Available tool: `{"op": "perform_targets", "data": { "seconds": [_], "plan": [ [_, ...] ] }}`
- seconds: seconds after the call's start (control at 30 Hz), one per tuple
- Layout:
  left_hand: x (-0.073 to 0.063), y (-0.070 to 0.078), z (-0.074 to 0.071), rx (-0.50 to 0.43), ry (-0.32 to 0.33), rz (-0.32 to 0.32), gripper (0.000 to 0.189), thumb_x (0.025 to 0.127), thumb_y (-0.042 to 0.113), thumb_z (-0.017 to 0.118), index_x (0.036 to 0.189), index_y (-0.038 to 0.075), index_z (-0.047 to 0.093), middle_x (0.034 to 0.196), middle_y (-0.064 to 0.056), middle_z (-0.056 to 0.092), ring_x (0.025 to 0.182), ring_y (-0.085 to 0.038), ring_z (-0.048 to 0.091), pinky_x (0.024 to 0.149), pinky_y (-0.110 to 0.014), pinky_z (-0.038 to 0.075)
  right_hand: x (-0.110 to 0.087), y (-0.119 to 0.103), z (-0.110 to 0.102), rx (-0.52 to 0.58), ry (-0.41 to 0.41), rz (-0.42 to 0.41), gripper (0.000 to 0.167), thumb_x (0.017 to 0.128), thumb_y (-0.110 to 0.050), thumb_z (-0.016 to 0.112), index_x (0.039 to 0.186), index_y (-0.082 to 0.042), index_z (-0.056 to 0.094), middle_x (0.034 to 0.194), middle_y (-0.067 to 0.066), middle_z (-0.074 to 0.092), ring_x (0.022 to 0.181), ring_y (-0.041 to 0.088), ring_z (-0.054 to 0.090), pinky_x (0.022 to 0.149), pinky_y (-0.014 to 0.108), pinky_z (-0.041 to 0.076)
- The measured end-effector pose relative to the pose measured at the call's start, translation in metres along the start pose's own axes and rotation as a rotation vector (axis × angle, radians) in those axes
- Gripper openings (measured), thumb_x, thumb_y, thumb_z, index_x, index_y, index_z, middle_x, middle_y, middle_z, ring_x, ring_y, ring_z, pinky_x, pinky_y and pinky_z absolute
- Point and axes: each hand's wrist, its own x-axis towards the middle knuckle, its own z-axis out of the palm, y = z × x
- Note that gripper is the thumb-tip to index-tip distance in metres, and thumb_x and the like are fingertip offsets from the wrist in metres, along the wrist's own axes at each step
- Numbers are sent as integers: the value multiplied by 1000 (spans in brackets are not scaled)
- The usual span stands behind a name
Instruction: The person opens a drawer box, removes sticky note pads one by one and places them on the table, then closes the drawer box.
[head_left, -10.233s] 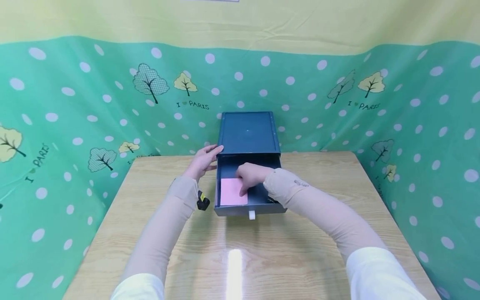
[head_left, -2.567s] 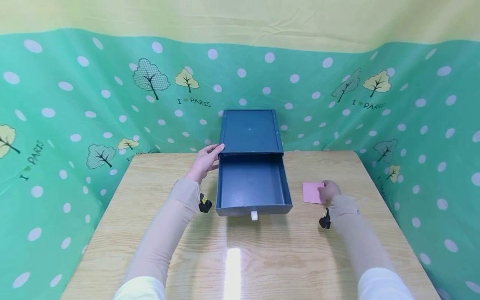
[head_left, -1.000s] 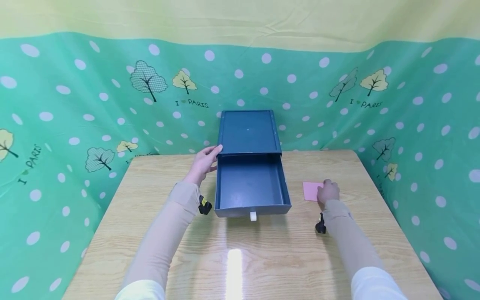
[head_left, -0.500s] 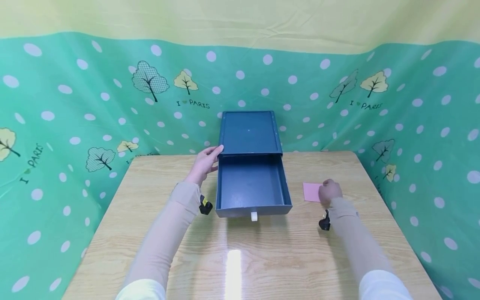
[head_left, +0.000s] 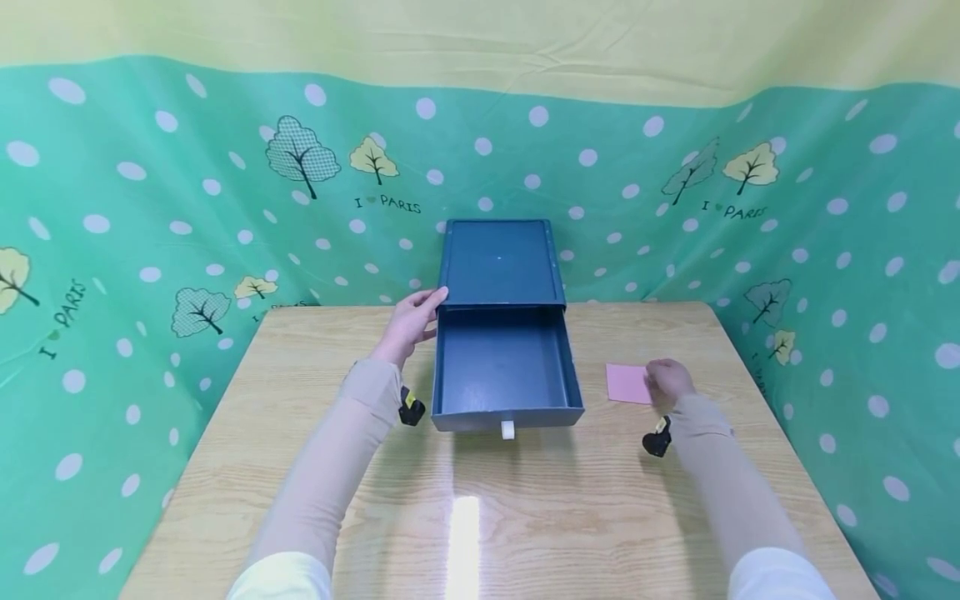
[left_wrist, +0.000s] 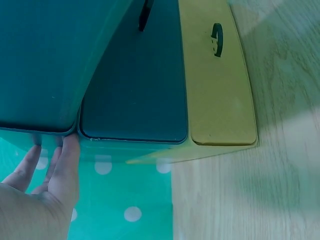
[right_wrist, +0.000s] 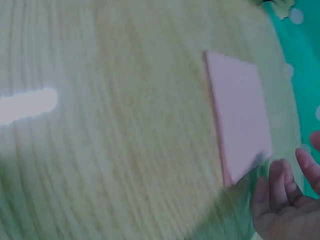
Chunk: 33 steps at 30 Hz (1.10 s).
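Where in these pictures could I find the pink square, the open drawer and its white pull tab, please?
Pink square (right_wrist: 241, 117), right wrist view: middle of its upper face.
Open drawer (head_left: 501, 362), head view: bare inside floor.
White pull tab (head_left: 507, 430), head view: middle of its front.

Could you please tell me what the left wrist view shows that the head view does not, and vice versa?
Only the left wrist view shows a yellow drawer front with a dark handle, next to a closed blue-green drawer front.

Only the head view shows the pink square pad, the right hand and the open drawer's white pull.

Both show the left hand touching the cabinet, the wooden table and the dotted green curtain.
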Motion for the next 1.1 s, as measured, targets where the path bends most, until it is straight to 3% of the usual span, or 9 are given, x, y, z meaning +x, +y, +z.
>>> {"op": "perform_targets", "data": {
  "seconds": [0.13,0.27,0.43,0.53,0.7,0.93,1.1],
  "plan": [
    [-1,1,0,-5,-2,-2,65,91,47,58,144,12,40,148,-10,39,134,-32,39,104,-45,41,-2,-3,-4,431,-87,104,26,97,-11,43,121,-1,43,91,1,54,84,9,53,81,20,48],
    [-2,1,1,-11,1,-10,65,91,46,58,143,12,41,148,-10,39,134,-32,38,104,-46,40,-6,-9,-7,613,-150,199,18,99,-16,45,114,-7,45,83,-1,57,78,6,56,71,16,49],
    [-2,2,1,-4,-2,-15,65,91,47,58,143,13,40,148,-10,38,135,-31,38,104,-44,41,-12,-12,-9,787,-208,273,11,99,-18,48,98,-9,54,87,0,57,86,7,55,86,18,48],
    [-3,2,1,-8,-5,-15,66,91,47,58,144,12,40,148,-10,38,135,-31,37,104,-44,40,-14,-11,-11,903,-260,309,15,99,-18,48,91,-12,58,96,-1,54,96,8,51,95,20,43],
    [-2,2,1,-12,-7,-13,67,91,47,58,144,12,39,149,-10,37,135,-31,37,105,-45,39,-18,-15,-13,1000,-345,294,23,100,-17,45,88,-12,64,100,-1,52,100,8,48,103,22,35],
    [1,0,0,-11,-5,-5,67,91,47,58,144,11,39,148,-10,38,134,-32,38,104,-45,40,-27,-37,-10,1073,-445,184,24,102,-13,41,98,-7,63,98,4,55,95,12,52,96,23,42],
    [0,0,0,-11,-4,-6,67,90,48,58,144,12,39,148,-10,39,134,-31,39,104,-45,41,-35,-53,-6,1060,-493,145,25,102,-13,39,99,-6,62,99,5,54,95,13,52,94,24,43]
  ]
}}
